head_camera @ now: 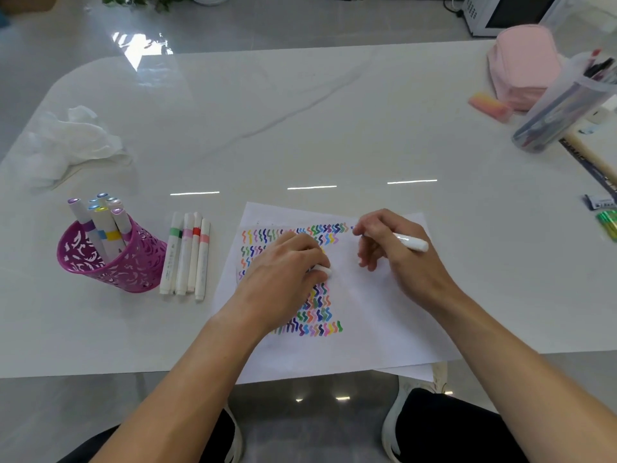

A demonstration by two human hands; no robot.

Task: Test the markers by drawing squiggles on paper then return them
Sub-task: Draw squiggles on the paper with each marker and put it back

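I log paper well filled: right hand pinches marker at far row, left hand curls round cap; four markers lie unreturned beside cup.

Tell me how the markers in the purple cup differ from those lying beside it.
The cup markers stand tilted inside the purple cup; the four loose markers lie flat, side by side, on the table. Cup markers show purple, blue and yellow bands; loose markers green, pink and red. Both have white barrels.

Bare forearms, black trousers, seemingly black shoes with white soles.
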